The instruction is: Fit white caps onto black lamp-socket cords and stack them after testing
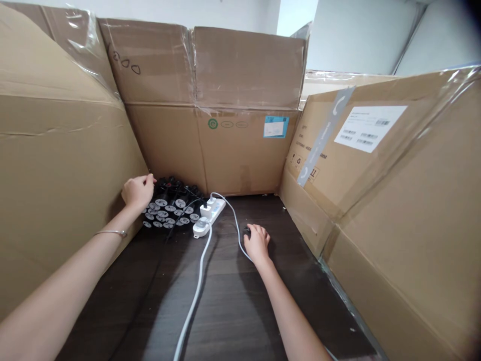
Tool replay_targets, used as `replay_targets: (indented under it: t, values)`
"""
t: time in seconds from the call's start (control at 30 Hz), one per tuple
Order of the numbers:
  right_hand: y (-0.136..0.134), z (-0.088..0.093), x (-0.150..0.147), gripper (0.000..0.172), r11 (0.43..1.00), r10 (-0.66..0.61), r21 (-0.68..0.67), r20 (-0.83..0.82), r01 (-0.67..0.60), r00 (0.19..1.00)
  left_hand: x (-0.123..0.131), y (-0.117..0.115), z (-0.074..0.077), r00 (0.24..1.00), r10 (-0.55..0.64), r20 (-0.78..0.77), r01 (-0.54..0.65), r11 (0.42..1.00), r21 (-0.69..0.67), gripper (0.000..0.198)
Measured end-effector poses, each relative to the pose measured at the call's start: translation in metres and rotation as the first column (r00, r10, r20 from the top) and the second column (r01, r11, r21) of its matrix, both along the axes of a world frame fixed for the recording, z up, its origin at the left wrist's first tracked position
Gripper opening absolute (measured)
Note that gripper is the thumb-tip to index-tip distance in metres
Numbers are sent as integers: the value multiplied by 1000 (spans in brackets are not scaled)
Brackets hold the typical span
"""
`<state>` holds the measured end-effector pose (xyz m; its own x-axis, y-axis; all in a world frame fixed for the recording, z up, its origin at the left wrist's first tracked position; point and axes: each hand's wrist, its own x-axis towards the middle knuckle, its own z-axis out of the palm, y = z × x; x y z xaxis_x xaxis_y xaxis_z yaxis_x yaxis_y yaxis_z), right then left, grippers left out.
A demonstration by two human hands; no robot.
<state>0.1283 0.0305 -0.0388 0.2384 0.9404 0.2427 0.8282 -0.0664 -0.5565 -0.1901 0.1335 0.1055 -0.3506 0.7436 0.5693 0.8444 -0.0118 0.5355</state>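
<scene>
Beside the pile of black cylinders with round white end labels (171, 213), my left hand (138, 192) is closed, its fingers curled at the pile's upper left edge. Whatever those fingers hold, if anything, is hidden. My right hand (257, 243) rests low over the dark tabletop (225, 296), right of the power strip. Its fingers are bent downward, and a small black thing (246, 230) shows at the fingertips, too little of it visible to name. A thin white cable (237, 225) curves from the power strip (214, 211) toward my right wrist.
Tall cardboard walls enclose the table at the left (56, 165), back (240, 160) and right (361, 200). White plugs sit in the strip. Its thick white cord (199, 286) runs to the near edge. A thin black cable (176, 220) trails by the cylinders.
</scene>
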Motion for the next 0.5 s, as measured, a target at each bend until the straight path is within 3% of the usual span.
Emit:
replay_targets:
  t: [0.23, 0.37, 0.5]
  values:
    - [2, -3, 1, 42, 1000, -16, -9, -12, 15, 1000, 33, -1, -4, 978, -62, -200, 72, 996, 48, 35]
    - [3, -3, 5, 42, 999, -33, -10, -24, 33, 999, 29, 2, -8, 978, -75, -194, 88, 995, 56, 34]
    - [8, 8, -4, 40, 999, 14, 41, -40, -12, 999, 13, -2, -8, 980, -91, -175, 107, 990, 87, 32]
